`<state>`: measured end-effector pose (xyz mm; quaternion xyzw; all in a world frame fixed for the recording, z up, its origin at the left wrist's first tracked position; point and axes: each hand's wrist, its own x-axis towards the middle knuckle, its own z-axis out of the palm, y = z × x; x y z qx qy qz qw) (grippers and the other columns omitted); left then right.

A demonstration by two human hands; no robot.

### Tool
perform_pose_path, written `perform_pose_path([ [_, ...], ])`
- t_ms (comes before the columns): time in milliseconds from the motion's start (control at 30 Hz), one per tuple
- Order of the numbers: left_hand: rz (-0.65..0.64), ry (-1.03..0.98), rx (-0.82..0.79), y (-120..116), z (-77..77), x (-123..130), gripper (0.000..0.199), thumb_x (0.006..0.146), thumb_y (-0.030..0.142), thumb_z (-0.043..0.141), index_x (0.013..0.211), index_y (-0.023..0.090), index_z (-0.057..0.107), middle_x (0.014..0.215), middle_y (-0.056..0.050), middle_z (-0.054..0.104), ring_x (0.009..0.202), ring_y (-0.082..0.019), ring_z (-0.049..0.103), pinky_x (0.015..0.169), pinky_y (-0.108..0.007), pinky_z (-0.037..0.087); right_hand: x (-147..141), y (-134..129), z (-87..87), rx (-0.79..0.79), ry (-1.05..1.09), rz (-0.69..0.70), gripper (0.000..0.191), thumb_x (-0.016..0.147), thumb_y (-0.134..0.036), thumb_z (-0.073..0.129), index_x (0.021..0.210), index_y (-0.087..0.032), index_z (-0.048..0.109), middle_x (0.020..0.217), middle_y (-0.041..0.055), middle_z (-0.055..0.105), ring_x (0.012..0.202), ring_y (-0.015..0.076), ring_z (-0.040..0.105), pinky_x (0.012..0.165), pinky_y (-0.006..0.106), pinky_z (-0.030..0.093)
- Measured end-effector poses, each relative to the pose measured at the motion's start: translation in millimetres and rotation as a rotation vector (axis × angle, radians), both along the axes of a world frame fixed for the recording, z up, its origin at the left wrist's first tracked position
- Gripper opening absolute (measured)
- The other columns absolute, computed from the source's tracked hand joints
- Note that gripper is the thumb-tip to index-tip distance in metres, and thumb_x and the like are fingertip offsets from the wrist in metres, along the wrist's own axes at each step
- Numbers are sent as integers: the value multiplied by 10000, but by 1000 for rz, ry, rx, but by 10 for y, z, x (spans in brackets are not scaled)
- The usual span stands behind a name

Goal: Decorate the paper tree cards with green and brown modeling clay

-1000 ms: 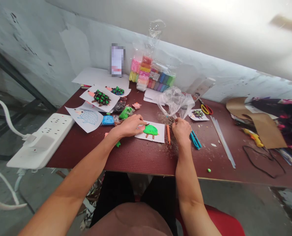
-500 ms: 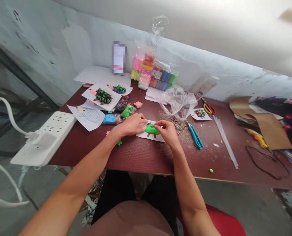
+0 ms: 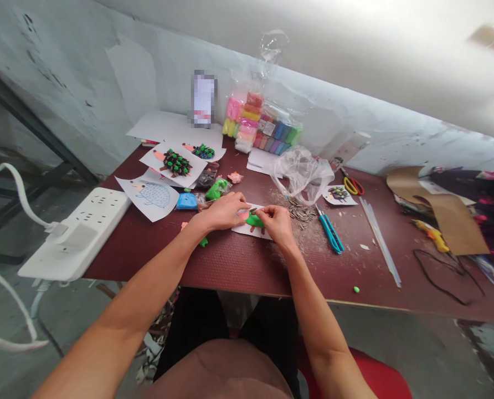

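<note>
A small white card [image 3: 249, 231] lies on the table before me, with a green clay body [image 3: 253, 220], a pink clay part at its left and brown legs below. My left hand [image 3: 229, 210] rests over the card's left end, fingers stretched out and touching it near the pink part. From the right, my right hand [image 3: 278, 223] bends its fingertips together in a pinch on top of the green clay. Whatever is between them is too small to make out. Striped sunflower seeds [image 3: 302, 213] lie in a loose pile just right of that hand.
A teal craft knife [image 3: 331, 233], scissors [image 3: 352, 185] and clear glue sticks [image 3: 380, 241] lie to the right. Finished hedgehog cards [image 3: 174, 162], blue clay [image 3: 186, 201] and green clay [image 3: 217, 189] are at the left. Behind stand packs of coloured clay [image 3: 247, 124] and a plastic bag [image 3: 303, 174].
My right hand has shifted a little left across the green clay and now covers more of it. The left hand stays in nearly the same place on the card.
</note>
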<state>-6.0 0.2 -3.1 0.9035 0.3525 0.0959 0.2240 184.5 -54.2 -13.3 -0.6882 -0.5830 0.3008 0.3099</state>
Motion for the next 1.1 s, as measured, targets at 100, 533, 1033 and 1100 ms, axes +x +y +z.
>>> perform_pose_path([
  [100, 1, 0, 6, 2, -9, 0, 350, 873, 290, 597, 1191, 202, 712, 1179, -95, 599, 1117, -261, 554, 973, -367, 437, -32, -11, 41, 4, 29, -12, 239, 836, -315, 589, 769, -135, 732, 587, 48, 726, 422, 103, 569, 460, 183, 401],
  [533, -5, 25, 8, 4, 0, 1, 366, 863, 277, 607, 1205, 193, 707, 1204, -101, 595, 1139, -264, 553, 991, -368, 433, -91, -38, 184, -67, -123, -23, 206, 831, -253, 596, 711, -154, 731, 573, 24, 714, 482, 103, 582, 506, 186, 377],
  [1033, -6, 18, 37, 17, -55, -5, 313, 878, 287, 584, 1150, 214, 722, 1219, -95, 597, 1134, -267, 543, 992, -380, 427, -122, 16, 266, -137, -280, -18, 237, 847, -292, 608, 673, -192, 733, 506, -3, 673, 515, 124, 629, 568, 205, 408],
  [1100, -11, 20, 38, 20, -57, -8, 308, 871, 281, 597, 1145, 220, 724, 1223, -90, 594, 1134, -264, 544, 994, -372, 426, -126, 7, 255, -131, -254, -7, 230, 852, -297, 604, 699, -188, 737, 538, -2, 692, 515, 119, 629, 568, 202, 409],
])
